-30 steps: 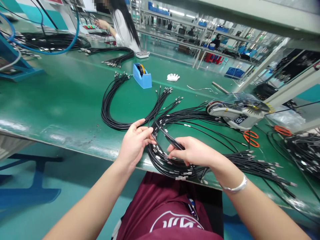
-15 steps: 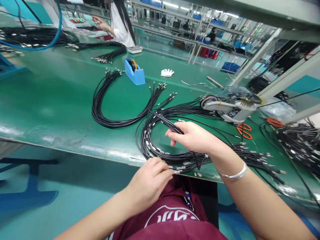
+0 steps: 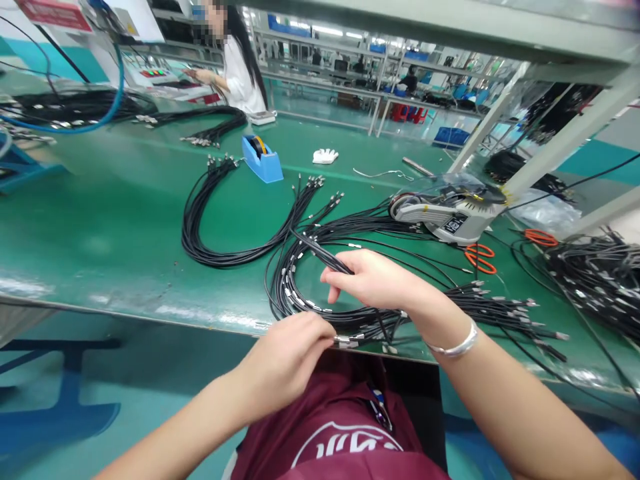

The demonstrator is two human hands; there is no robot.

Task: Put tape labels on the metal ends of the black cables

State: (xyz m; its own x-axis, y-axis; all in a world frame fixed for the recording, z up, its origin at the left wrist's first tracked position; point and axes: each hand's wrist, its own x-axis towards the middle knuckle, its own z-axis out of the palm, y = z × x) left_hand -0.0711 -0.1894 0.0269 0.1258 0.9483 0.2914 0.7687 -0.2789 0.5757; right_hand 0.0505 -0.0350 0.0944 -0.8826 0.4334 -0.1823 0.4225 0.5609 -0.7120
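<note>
My right hand [image 3: 367,279] is closed round a few black cables [image 3: 320,251], just above a large coil of black cables [image 3: 286,293] with silver metal sleeves. At the table's near edge my left hand [image 3: 290,347] pinches the coil's front part, where a silver sleeve [image 3: 345,341] shows beside the fingertips. What exactly lies between those fingers is partly hidden. Farther left, a U-shaped bundle of black cables [image 3: 215,259] lies with its silver ends pointing away from me. The ends of the coil's cables [image 3: 505,310] spread out to the right, beyond my right wrist.
A blue tape dispenser [image 3: 264,163] and a white glove [image 3: 325,157] are farther back on the green table [image 3: 115,220]. To the right stand a grey-white machine [image 3: 450,217], orange-handled scissors [image 3: 480,259] and more cables [image 3: 595,287]. A co-worker [image 3: 240,73] is at the far left.
The view has tilted up and shifted a little. Both hands keep nearly the same places on the cables, and the left fingers have drawn together more beside the sleeve.
</note>
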